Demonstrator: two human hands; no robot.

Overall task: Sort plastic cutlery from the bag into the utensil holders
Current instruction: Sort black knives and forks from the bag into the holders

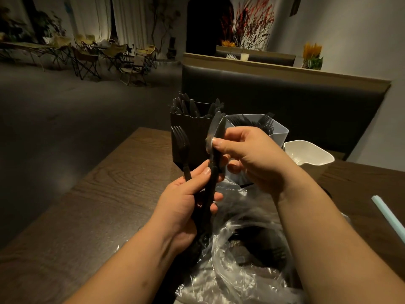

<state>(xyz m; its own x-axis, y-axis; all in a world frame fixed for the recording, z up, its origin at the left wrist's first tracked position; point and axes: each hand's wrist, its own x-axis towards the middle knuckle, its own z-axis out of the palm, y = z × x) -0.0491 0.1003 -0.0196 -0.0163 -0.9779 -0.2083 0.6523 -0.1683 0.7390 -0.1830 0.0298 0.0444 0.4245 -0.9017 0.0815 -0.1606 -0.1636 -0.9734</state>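
Currently, the sort is judged to be partly done. A dark holder (197,141) at the far end of the tabletop (105,194) is already stocked with black cutlery, and forks are seen in the white holder (279,133) just right of it. Further right of the dark holder stands a cream tub (306,153); no cutlery is seen in it.

In front of the dark holder, a fork (182,143) and the handle of a knife (215,132) are held together by the left grip (186,207), with its fingers curled round both. The knife blade is pinched by the right grip (252,159) between thumb and fingers. Neither piece has yet been placed.

On the near side of the dark holder, the clear bag (241,275) lies open on the tabletop. Dark cutlery is visible inside, though the quantity cannot be told, so more pieces are judged to remain for sorting.
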